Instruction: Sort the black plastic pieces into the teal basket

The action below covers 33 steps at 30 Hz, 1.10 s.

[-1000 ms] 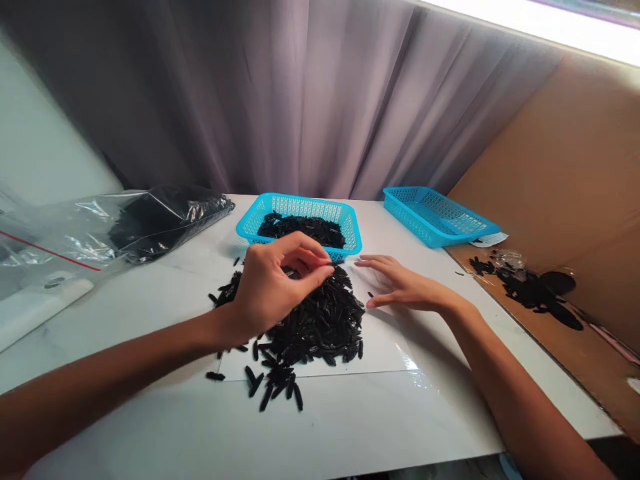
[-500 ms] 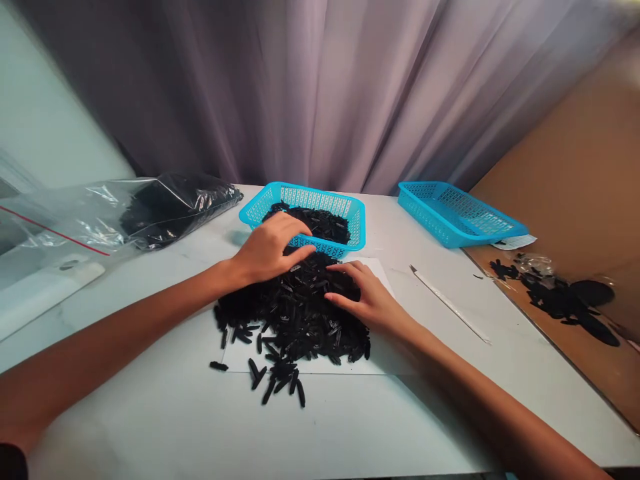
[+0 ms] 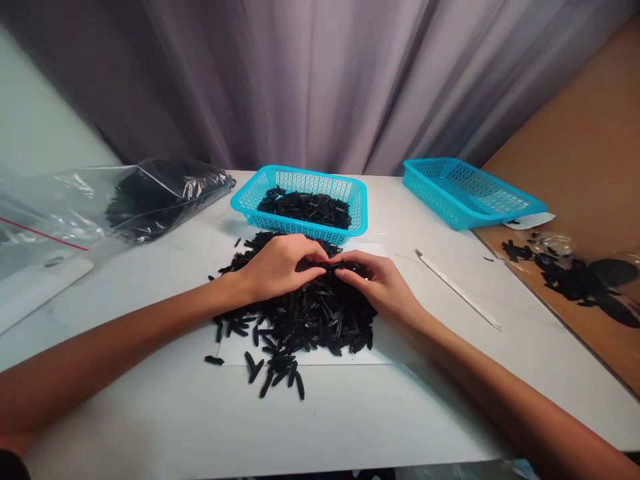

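A heap of small, oblong black pieces [image 3: 315, 320] lies on a white sheet [image 3: 380, 347] on the table. My left hand [image 3: 283, 267] is over the heap with its thumb and fingers closed to a pinch. Facing it, my right hand [image 3: 383, 280] pinches too, and the fingertips of both hands meet. Whatever they hold is too small and dark against the heap to make out. Just behind my hands, a blue perforated basket [image 3: 357, 223] contains many similar black pieces [image 3: 307, 207].
At the left lies a clear zip bag [image 3: 165, 200] of black material beside a white object [image 3: 45, 287]. A second blue basket [image 3: 465, 217] stands back right. A thin white tool [image 3: 460, 290] lies right of the sheet, near brown board [image 3: 595, 333] with black scraps [image 3: 570, 280].
My left hand has moved from the basket's near rim down to the heap. My right hand has closed, and the two hands' fingertips have come together. The view has shifted slightly.
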Tool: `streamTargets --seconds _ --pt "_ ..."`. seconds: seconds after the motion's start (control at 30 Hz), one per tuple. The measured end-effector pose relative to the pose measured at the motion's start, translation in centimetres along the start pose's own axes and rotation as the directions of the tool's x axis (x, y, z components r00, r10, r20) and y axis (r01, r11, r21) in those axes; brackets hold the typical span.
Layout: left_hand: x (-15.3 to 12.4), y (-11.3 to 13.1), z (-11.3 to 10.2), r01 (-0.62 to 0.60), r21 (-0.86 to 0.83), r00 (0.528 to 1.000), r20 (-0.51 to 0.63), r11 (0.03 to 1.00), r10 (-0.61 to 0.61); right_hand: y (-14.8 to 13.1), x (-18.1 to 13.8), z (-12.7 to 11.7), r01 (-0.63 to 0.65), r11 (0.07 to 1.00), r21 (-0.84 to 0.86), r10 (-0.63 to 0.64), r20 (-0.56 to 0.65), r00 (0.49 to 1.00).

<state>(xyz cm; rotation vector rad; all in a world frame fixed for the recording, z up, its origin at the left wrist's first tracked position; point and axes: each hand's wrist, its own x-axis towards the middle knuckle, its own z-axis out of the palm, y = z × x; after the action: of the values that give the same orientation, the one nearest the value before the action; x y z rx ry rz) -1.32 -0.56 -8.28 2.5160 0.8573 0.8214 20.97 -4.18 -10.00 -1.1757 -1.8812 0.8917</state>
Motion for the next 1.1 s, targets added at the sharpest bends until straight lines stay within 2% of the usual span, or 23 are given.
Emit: streamTargets --seconds 0.1,0.17,0.3,0.4,0.5,0.73,1.1 --pt "0.1 0.3 -0.1 0.045 -0.053 0.998 -0.045 0.998 -0.048 -0.1 0.0 -0.1 -0.03 0.999 0.022 0.031 -0.027 0.999" --pt "0.2 0.6 -0.1 0.099 -0.193 0.99 -0.08 0.976 -0.116 -0.3 0.0 -0.2 -0.001 1.0 -0.021 0.0 -0.046 0.999" --pt "0.3 1.6 0.1 0.163 -0.599 0.956 -0.1 0.784 -0.275 -1.1 -0.4 0.1 0.104 0.993 -0.063 -0.111 -0.12 0.987" --pt "0.3 2.5 0.2 0.131 -0.709 0.955 -0.098 0.693 -0.281 -1.8 -0.7 0.4 0.149 0.988 0.048 -0.138 -0.182 0.974" --pt "0.2 3.1 0.1 0.082 -0.682 0.963 -0.133 0.727 -0.233 -2.3 -1.1 0.3 0.165 0.981 0.098 -0.141 -0.214 0.967" --pt "0.1 3.4 -0.7 -0.04 -0.54 0.961 -0.251 0.841 -0.116 -3.4 -1.3 -0.3 0.194 0.975 0.106 -0.172 -0.189 0.967" --pt "0.3 4.0 -1.5 -0.146 -0.424 0.951 -0.309 0.894 0.009 -4.4 -1.8 -0.4 0.253 0.96 0.123 -0.222 -0.217 0.95"
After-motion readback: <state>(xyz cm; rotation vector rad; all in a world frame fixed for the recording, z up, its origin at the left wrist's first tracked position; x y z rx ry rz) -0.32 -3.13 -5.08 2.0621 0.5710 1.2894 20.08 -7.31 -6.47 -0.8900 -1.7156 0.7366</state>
